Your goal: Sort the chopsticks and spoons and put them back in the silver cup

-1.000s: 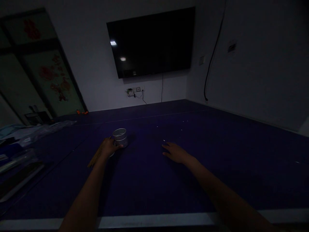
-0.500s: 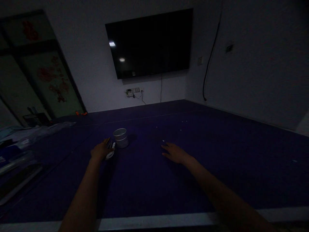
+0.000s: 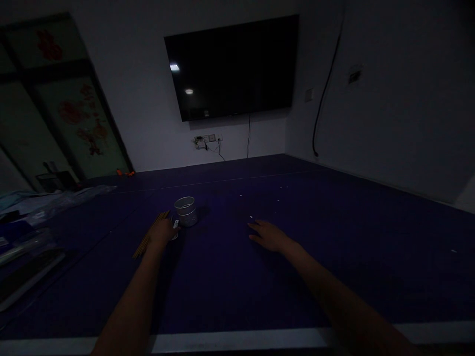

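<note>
The room is dim. A small silver metal cup [image 3: 185, 210] stands upright on the dark blue table [image 3: 237, 277]. My left hand [image 3: 162, 231] lies just left of the cup, over a small white object [image 3: 175, 226] and the near end of a bundle of thin wooden sticks [image 3: 148, 240]. Its fingers are curled down over these things, and whether they grip anything is hidden. My right hand [image 3: 267, 234] rests flat on the table to the right, fingers stretched out, holding nothing.
Plastic-wrapped packages and trays [image 3: 25, 247] lie along the table's left side. A white strip [image 3: 237, 339] marks the near table edge. A dark wall-mounted screen [image 3: 233, 66] and a wall socket with cables [image 3: 206, 139] are at the back.
My left hand drew back from the cup toward the left, then shifted right again over the white object. The right hand has stayed put.
</note>
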